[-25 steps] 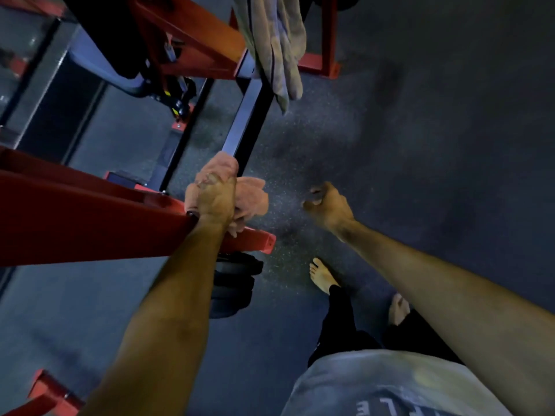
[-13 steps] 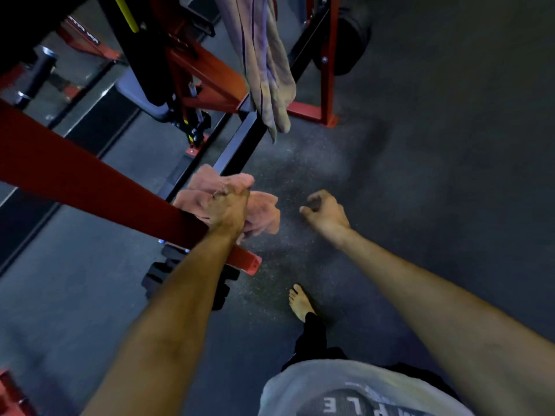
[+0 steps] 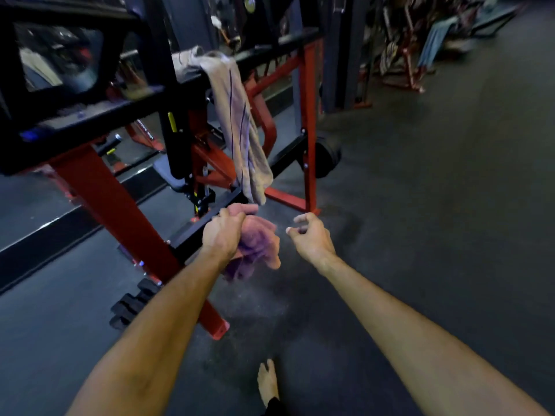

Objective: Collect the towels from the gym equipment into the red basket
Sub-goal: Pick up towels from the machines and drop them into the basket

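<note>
My left hand grips a bunched pink towel, held in the air just off the red and black gym machine. A second towel, beige with thin purple stripes, hangs from the machine's black upper bar, its lower end just above the pink towel. My right hand hovers to the right of the pink towel with fingers loosely curled and nothing in them. No red basket is in view.
Black weight plates lie on the dark rubber floor by the machine's red leg. A round black pad sticks out at the frame's right post. More red equipment stands at the back right. My bare foot is below.
The pink towel has come off the red beam and now hangs from my left hand. My view has lifted, showing the whole striped towel. My right hand stayed beside it, holding nothing.
</note>
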Motion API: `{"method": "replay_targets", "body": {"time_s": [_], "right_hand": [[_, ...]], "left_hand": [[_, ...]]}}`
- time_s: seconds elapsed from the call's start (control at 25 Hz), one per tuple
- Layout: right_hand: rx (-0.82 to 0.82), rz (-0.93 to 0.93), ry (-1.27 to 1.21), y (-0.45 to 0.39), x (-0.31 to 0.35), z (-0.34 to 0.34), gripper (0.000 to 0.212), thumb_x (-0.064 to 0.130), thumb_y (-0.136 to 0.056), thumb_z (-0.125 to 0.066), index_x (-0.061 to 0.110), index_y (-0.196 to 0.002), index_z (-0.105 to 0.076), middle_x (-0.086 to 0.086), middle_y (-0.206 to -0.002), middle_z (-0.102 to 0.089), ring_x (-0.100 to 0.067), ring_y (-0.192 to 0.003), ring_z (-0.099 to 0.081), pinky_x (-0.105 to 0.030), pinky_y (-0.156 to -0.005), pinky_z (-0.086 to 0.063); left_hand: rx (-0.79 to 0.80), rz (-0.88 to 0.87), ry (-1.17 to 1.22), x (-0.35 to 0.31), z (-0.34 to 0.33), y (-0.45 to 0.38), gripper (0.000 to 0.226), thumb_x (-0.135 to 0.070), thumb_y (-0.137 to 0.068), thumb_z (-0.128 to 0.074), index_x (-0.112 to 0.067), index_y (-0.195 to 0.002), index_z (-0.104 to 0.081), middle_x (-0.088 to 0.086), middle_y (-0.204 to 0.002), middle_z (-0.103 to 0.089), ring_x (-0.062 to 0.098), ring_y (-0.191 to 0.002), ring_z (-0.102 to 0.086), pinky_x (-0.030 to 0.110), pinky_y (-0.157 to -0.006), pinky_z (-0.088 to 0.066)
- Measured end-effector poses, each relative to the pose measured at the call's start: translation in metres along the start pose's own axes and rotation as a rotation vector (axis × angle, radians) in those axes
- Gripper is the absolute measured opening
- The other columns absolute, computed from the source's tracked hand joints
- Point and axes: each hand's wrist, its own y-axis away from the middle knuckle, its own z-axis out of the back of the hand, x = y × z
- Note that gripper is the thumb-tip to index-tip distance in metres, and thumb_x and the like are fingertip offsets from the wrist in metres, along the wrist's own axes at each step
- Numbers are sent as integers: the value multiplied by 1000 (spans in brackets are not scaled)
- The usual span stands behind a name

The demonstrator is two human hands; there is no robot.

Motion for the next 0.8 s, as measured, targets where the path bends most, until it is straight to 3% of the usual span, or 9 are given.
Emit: {"method": "replay_targets", "body": {"time_s": [0.16, 0.28, 0.4, 0.56, 0.8], "right_hand": [[-79, 73, -14, 11, 27, 59, 28, 36, -96, -75, 26, -120, -66, 13, -94, -70, -18, -104, -71, -39, -94, -57], [-144, 87, -49, 12, 43, 98, 25, 35, -95, -75, 27, -117, -66, 13, -93, -68, -17, -101, -71, -42, -93, -59], [-177, 96, -54, 5, 55, 130, 26, 34, -97, -74, 27, -120, -65, 12, -96, -68, -13, -95, -70, -40, -86, -59], [-189, 101, -69, -16, 70, 152, 26, 35, -99, -73, 28, -122, -64, 13, -99, -65, -10, -91, -66, -29, -67, -47], [-196, 157, -91, -88, 87, 170, 27, 34, -97, -74, 29, -121, -65, 11, -97, -69, -8, -93, -67, -34, -82, -55]], "left_hand": [[0, -124, -354, -115, 33, 98, 43, -58, -89, -43, -63, -126, -64, -3, -129, -66, 30, -118, -65, 44, -105, -51], [-65, -169, -508, -152, 34, 116, 43, -41, -102, -43, -66, -134, -56, 3, -127, -69, 30, -113, -69, 43, -100, -55], [-10, -202, -578, -186, 30, 117, 53, -22, -101, -47, -54, -143, -55, 10, -126, -69, 36, -114, -70, 43, -94, -56], [-24, -247, -647, -219, 32, 100, 52, -20, -100, -49, -50, -143, -58, 13, -129, -69, 38, -115, -70, 42, -93, -55], [-73, -241, -712, -255, 29, 15, 36, -25, -100, -54, -35, -132, -67, 8, -126, -71, 33, -115, -71, 38, -91, -54]]}}
